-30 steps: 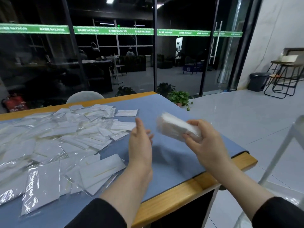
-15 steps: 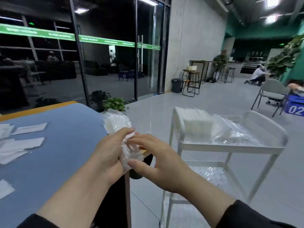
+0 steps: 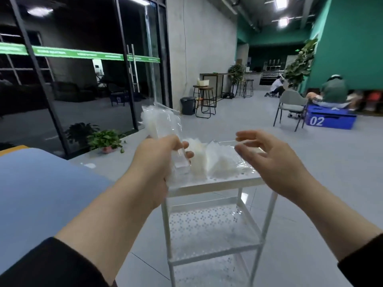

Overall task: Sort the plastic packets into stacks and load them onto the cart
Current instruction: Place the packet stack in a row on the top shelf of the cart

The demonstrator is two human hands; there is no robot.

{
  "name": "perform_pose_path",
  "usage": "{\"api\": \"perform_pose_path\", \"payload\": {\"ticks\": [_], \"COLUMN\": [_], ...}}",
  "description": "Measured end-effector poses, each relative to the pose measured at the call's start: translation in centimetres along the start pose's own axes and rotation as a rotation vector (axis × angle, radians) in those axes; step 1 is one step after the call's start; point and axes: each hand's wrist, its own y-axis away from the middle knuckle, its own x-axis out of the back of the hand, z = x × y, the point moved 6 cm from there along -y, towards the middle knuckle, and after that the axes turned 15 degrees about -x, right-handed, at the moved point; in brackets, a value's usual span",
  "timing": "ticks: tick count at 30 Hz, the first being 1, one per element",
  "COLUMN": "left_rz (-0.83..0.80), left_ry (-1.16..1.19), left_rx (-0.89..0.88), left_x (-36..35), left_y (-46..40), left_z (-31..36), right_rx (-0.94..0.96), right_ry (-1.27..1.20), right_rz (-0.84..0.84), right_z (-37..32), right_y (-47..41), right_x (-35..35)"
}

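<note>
- The left hand (image 3: 160,157) grips a stack of clear plastic packets (image 3: 160,123), its fingers curled round the lower end so that the upper part of the stack stands up above the fist.
- That stack is held in the air at the near left edge of the cart's top shelf; whether its lower end touches the shelf cannot be told, since the hand hides it.
- The right hand (image 3: 269,157) holds nothing: its fingers are spread and loosely bent, and it hovers over the right part of the top shelf, apart from the left hand.
- Both forearms are bare, with dark sleeves (image 3: 51,264) at the lower corners of the view.
- Between and behind the two hands, more packets (image 3: 209,162) already sit on the top shelf, bunched upright side by side, some leaning to the right.
- The cart (image 3: 217,184) is white, with perforated shelves; its lower shelves (image 3: 207,228) show below the hands.
- The table (image 3: 41,183), covered in blue, lies to the left of the cart, just beside it.
- Beyond stand a potted plant (image 3: 105,139) by the glass wall, a dark bin (image 3: 188,105), stools (image 3: 204,100), a grey chair (image 3: 290,104) and a blue crate (image 3: 329,120) marked 02.
</note>
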Motion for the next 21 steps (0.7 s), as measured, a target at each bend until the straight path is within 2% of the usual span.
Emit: {"api": "perform_pose_path", "payload": {"ticks": [5,9,15,21], "left_rz": [-0.099,-0.201,-0.341,-0.485], "left_ry": [-0.049,0.029,0.019,0.058], "left_rx": [0.008,0.127,0.194,0.181], "left_x": [-6.2,-9.5,-11.5,-14.4], "left_y": [-3.3,-3.8,-4.8,-6.0], "left_z": [-1.4,-2.1,-3.1,-4.0], "right_rx": [0.152,0.117,0.074,0.094], "right_ry": [0.201,0.056,0.163,0.220], "right_rz": [-0.248,-0.131,-0.049,0.215], "right_z": [-1.9,-0.9,1.0,1.6], "right_y": [1.6,0.0,-1.9,-3.8], "right_x": [-3.7,-3.6,-2.4,0.6]}}
